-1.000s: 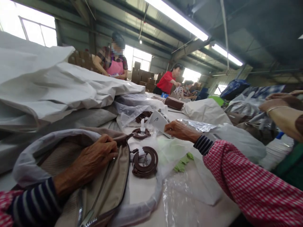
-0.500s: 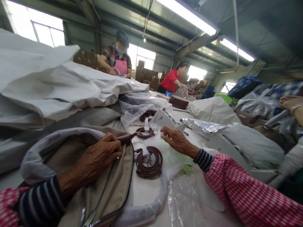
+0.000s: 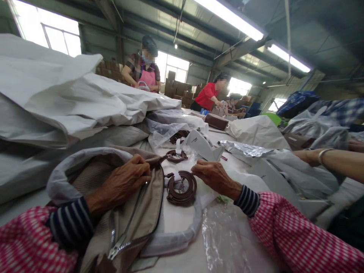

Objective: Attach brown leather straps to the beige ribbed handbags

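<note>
A brown handbag with a beige lining lies unzipped before me, its handle wrapped in white film. My left hand is closed on the bag's lining, near the end of an inner zipper. Right of the bag lies a coiled dark brown strap with a white band and a metal clasp. My right hand is closed, fingertips pressed together at the coil's upper right edge; what they hold, if anything, is hidden. A second coiled strap lies just beyond.
White sheeting is piled high at left. Clear plastic lies near the front, white packaging farther back. At right, another person's forearm reaches over wrapped bags. Several people work across the table, one in a red top.
My right hand has closed its fingers and dropped slightly toward the near coil. My left hand stays on the bag. The other person's arm at right has reached further in and lower.
</note>
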Motion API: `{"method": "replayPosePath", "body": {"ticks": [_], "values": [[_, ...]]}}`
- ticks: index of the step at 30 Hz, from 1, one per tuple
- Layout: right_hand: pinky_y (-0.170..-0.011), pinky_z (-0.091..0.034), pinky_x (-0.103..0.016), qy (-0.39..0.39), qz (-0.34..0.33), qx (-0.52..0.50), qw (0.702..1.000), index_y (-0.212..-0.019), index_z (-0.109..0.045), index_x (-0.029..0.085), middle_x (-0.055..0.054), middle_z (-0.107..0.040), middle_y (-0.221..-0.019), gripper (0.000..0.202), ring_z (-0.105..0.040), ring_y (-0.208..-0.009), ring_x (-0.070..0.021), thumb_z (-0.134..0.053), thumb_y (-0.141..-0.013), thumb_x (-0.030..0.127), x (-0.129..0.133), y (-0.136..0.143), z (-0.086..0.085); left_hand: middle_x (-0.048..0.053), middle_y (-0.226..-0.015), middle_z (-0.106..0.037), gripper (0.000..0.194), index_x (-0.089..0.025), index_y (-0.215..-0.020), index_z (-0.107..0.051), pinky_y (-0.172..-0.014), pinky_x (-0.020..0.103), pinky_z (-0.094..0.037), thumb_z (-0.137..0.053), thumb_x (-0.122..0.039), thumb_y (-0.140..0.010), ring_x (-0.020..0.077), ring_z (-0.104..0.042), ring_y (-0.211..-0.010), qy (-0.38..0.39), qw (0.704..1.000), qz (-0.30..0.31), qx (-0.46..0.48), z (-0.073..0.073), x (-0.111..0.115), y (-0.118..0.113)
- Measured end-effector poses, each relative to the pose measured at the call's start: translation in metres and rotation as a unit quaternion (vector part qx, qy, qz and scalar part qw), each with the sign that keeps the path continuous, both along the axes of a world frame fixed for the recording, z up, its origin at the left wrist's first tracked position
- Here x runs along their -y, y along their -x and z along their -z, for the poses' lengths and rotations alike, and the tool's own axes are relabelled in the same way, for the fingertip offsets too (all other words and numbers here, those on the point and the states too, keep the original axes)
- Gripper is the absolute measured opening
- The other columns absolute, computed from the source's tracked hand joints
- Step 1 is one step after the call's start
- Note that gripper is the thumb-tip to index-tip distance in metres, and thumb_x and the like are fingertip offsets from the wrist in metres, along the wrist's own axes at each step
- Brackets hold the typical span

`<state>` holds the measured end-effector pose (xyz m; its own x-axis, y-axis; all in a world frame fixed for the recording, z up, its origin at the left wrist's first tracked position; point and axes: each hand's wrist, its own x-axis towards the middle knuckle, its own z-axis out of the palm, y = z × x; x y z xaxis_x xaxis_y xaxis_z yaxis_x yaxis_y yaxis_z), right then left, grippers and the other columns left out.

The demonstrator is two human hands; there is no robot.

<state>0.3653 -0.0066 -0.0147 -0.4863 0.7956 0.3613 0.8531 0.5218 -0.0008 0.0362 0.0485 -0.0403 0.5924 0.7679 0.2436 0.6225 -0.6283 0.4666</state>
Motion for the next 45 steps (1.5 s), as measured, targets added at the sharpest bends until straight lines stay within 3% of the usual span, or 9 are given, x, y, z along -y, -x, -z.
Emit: {"method": "replayPosePath", "body": {"ticks": [5, 11, 14, 17, 22, 27, 31, 39, 45], "values": [[-0.067, -0.043, -0.027, -0.005, -0.050, -0.133, 0.990, -0.089, -0.071, 0.018, -0.004, -0.067, -0.081, 0.022, -0.063, -0.071, -0.0147, -0.063, -0.104, 0.031, 0.035, 0.006, -0.015, 0.002, -0.102, -0.052, 0.024, -0.021, -0.087, -0.058, -0.088, 0.037, -0.042, -0.042, -0.035, -0.098, 0.0202, -0.055, -0.089, -0.015, 1.000, 0.003, 0.002, -0.002, 0.002, -0.001], [-0.062, -0.041, -0.031, 0.034, -0.083, -0.021, 0.996, -0.091, -0.070, 0.020, -0.006, -0.069, -0.080, 0.032, -0.060, -0.067, -0.0165, -0.043, -0.107, 0.016, 0.114, 0.028, -0.005, 0.002, -0.104, -0.052, 0.024, -0.020, -0.087, -0.061, -0.089, 0.036, -0.042, -0.044, -0.034, -0.097, 0.0201, -0.056, -0.089, -0.013, 1.000, -0.004, -0.015, -0.006, 0.004, -0.002], [-0.068, -0.046, -0.029, 0.140, -0.044, -0.053, 0.988, -0.095, -0.073, 0.020, -0.006, -0.073, -0.088, 0.021, -0.066, -0.078, -0.0178, -0.055, -0.105, 0.024, 0.126, 0.026, -0.004, 0.003, -0.104, -0.051, 0.025, -0.019, -0.088, -0.062, -0.088, 0.036, -0.042, -0.044, -0.034, -0.097, 0.0199, -0.056, -0.088, -0.011, 1.000, -0.006, -0.019, -0.007, 0.004, -0.002], [-0.068, -0.049, -0.026, 0.226, 0.021, -0.182, 0.957, -0.100, -0.076, 0.022, -0.003, -0.075, -0.087, 0.016, -0.068, -0.074, -0.0151, -0.071, -0.098, 0.037, 0.116, 0.018, -0.018, 0.003, -0.104, -0.051, 0.026, -0.019, -0.089, -0.062, -0.091, 0.036, -0.041, -0.044, -0.036, -0.097, 0.0204, -0.056, -0.091, -0.016, 1.000, 0.006, -0.010, -0.007, 0.003, -0.002], [-0.050, -0.043, -0.021, 0.252, 0.116, -0.359, 0.891, -0.095, -0.072, 0.015, -0.004, -0.075, -0.081, 0.021, -0.064, -0.056, -0.0106, -0.071, -0.093, 0.036, 0.068, 0.010, -0.036, 0.003, -0.102, -0.049, 0.026, -0.018, -0.087, -0.061, -0.089, 0.037, -0.041, -0.044, -0.035, -0.097, 0.0206, -0.055, -0.088, -0.010, 1.000, -0.001, -0.029, -0.009, 0.004, -0.002], [-0.036, -0.025, -0.018, 0.373, 0.205, -0.430, 0.796, -0.075, -0.066, 0.013, -0.006, -0.072, -0.069, 0.033, -0.053, -0.043, -0.0070, -0.069, -0.091, 0.041, 0.020, 0.022, -0.015, 0.003, -0.105, -0.051, 0.023, -0.019, -0.089, -0.062, -0.090, 0.036, -0.042, -0.045, -0.033, -0.097, 0.0205, -0.056, -0.090, -0.007, 1.000, 0.001, -0.022, -0.010, 0.005, -0.002], [-0.035, -0.020, -0.017, 0.366, 0.214, -0.486, 0.764, -0.062, -0.058, 0.016, 0.003, -0.055, -0.049, 0.033, -0.040, -0.038, -0.0047, -0.070, -0.087, 0.033, 0.012, 0.029, -0.001, 0.003, -0.104, -0.052, 0.023, -0.018, -0.089, -0.062, -0.090, 0.036, -0.042, -0.047, -0.032, -0.099, 0.0203, -0.056, -0.091, -0.019, 1.000, 0.008, -0.015, -0.008, 0.005, -0.001], [-0.044, -0.035, -0.021, 0.306, 0.094, -0.407, 0.855, -0.082, -0.076, 0.014, -0.001, -0.066, -0.064, 0.030, -0.049, -0.047, -0.0080, -0.078, -0.081, 0.045, 0.036, 0.024, -0.035, 0.004, -0.105, -0.053, 0.018, -0.018, -0.090, -0.063, -0.088, 0.035, -0.043, -0.050, -0.027, -0.099, 0.0193, -0.056, -0.090, -0.038, 0.999, 0.009, 0.000, -0.008, 0.008, -0.001], [-0.062, -0.043, -0.026, 0.179, -0.042, -0.126, 0.975, -0.085, -0.077, 0.018, -0.003, -0.071, -0.073, 0.015, -0.061, -0.063, -0.0138, -0.067, -0.091, 0.026, -0.012, 0.053, -0.059, 0.005, -0.105, -0.054, 0.017, -0.018, -0.090, -0.063, -0.088, 0.034, -0.046, -0.049, -0.023, -0.098, 0.0194, -0.057, -0.090, -0.047, 0.999, -0.009, -0.016, -0.012, 0.012, -0.001]]}}
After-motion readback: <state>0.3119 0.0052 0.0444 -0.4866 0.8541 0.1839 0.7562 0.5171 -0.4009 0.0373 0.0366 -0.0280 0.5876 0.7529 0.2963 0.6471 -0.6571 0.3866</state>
